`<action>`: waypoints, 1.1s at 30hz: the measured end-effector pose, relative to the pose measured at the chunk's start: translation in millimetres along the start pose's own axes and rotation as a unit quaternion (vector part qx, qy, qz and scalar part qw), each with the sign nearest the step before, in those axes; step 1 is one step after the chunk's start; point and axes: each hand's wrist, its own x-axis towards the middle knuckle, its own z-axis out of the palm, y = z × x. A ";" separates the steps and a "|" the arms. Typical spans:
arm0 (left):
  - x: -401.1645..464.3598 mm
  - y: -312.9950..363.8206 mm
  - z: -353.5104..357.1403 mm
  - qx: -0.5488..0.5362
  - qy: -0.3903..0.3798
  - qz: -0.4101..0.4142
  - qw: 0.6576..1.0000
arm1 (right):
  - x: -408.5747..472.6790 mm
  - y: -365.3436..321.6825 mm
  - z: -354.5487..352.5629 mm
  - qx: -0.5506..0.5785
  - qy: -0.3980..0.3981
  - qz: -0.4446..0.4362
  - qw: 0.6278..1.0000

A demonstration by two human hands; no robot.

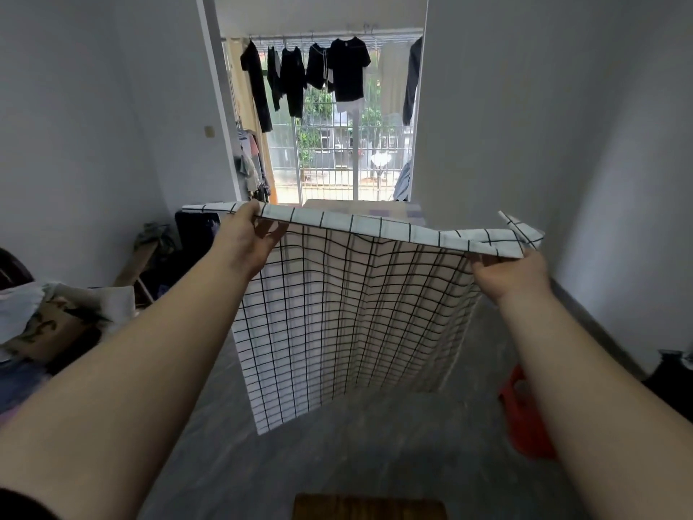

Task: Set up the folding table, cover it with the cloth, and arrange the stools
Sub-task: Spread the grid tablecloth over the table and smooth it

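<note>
A white cloth [348,313] with a black grid pattern hangs in the air in front of me, spread wide and drooping toward the floor. My left hand [247,234] pinches its top edge near the left corner. My right hand [506,273] grips the top edge near the right corner, where the fabric folds over. Behind the cloth, the far end of a table top [375,209] shows just above the held edge; the rest is hidden. A red plastic stool [525,418] stands on the floor at the right, partly behind my right forearm. A brown wooden surface [369,506] shows at the bottom edge.
A bed with pillows and bedding [48,320] lies along the left. A wooden bench and dark bags [176,242] sit by the left wall. A barred balcony door with hanging clothes [337,76] is straight ahead. A dark object [671,377] sits by the right wall.
</note>
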 end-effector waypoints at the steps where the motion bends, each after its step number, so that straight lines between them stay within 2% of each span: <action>1: -7.0 -4.4 -6.6 0.004 0.003 -0.006 1.000 | -5.7 3.4 -8.2 0.003 0.019 0.004 1.000; 10: -77.0 -46.0 -98.0 0.021 0.040 -0.089 0.995 | -75.3 35.7 -103.9 -0.077 0.168 -0.006 0.983; 14: -107.2 -60.7 -141.1 0.039 0.083 -0.124 0.988 | -124.3 50.7 -142.5 -0.157 0.191 0.006 0.969; 20: -176.1 -82.3 -205.9 0.057 0.103 -0.169 0.979 | -198.6 76.2 -213.3 -0.181 0.272 0.034 0.945; 25: -246.0 -112.1 -257.7 0.077 0.107 -0.224 0.966 | -242.6 95.5 -276.2 -0.206 0.299 0.101 0.926; 29: -287.2 -148.9 -308.1 0.084 0.165 -0.258 0.948 | -261.6 114.0 -340.7 -0.219 0.322 0.153 0.908; 33: -326.5 -205.5 -363.5 0.073 0.180 -0.291 0.937 | -274.2 135.7 -412.2 -0.225 0.345 0.184 0.893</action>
